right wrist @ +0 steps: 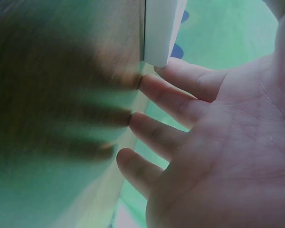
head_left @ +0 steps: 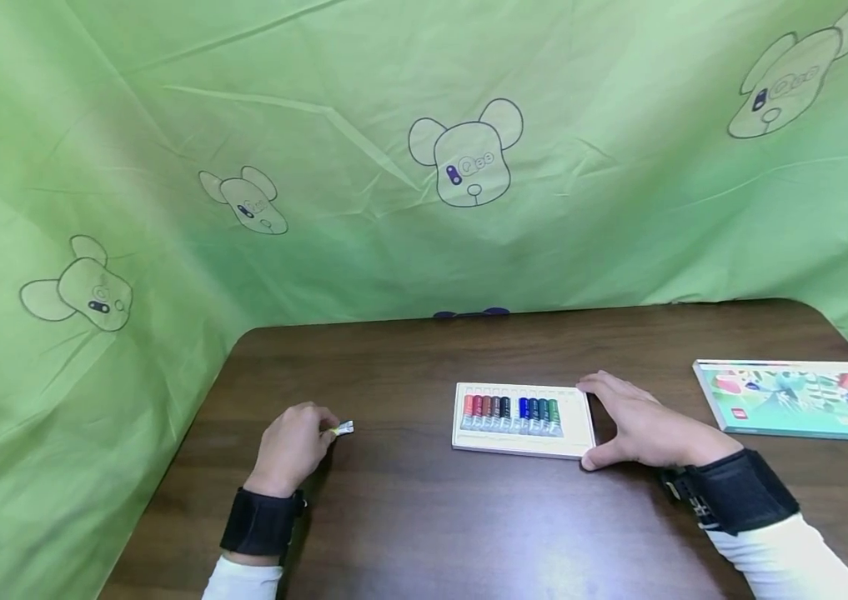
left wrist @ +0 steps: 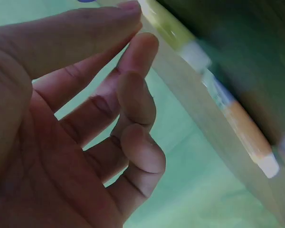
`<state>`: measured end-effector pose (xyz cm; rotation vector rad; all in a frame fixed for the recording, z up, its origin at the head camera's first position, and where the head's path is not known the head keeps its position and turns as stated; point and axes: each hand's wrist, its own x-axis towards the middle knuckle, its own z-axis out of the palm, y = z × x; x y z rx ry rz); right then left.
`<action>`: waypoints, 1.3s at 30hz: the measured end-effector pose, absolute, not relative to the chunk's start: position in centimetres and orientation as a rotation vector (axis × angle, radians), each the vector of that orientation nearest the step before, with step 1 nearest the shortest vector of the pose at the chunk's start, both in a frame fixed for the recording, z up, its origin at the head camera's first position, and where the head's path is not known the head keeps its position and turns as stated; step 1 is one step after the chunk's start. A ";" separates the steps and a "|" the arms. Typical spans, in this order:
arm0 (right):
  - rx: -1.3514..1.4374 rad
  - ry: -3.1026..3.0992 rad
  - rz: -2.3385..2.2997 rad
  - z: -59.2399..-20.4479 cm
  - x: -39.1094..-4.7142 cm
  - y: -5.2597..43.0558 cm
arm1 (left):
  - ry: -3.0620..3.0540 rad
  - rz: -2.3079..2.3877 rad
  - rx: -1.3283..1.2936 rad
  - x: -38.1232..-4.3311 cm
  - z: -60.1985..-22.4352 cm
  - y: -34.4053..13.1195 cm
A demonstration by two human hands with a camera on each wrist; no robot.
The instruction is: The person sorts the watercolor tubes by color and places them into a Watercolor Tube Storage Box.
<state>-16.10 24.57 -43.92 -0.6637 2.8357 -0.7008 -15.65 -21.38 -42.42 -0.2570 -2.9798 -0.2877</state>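
My left hand [head_left: 291,444] is low over the left part of the table, pinching a small paint tube [head_left: 344,428] between thumb and fingertips. The left wrist view shows this tube as yellow [left wrist: 168,26] with a white end, the other fingers loosely curled. An orange paint tube [left wrist: 247,128] with a white cap also appears there, beyond the fingertips. In the middle is a white tray [head_left: 577,421] with a row of red, brown, black, blue and green paint tubes [head_left: 499,408]. My right hand [head_left: 641,425] holds its right end, thumb and index finger at the corners.
A flat teal box [head_left: 799,408] with a colourful printed lid lies at the right of the brown table [head_left: 393,508]. Green cloth [head_left: 348,208] with bear-head drawings hangs behind the table and along its left side.
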 end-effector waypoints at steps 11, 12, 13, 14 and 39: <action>-0.671 2.832 -0.714 -44.0 -16.1 24.5 | -2.986 -0.232 -0.245 -15.4 -43.0 -21.5; -0.678 2.829 -0.715 -44.1 -16.1 24.5 | -2.989 -0.229 -0.242 -15.4 -43.1 -21.5; -0.674 2.826 -0.716 -44.1 -16.1 24.4 | -2.995 -0.228 -0.240 -15.4 -43.1 -21.5; -0.671 2.823 -0.716 -44.1 -16.1 24.4 | -3.007 -0.235 -0.237 -15.4 -43.1 -21.5; -0.653 2.828 -0.701 -43.9 -16.1 24.6 | -3.101 -0.243 -0.059 -15.6 -42.2 -27.7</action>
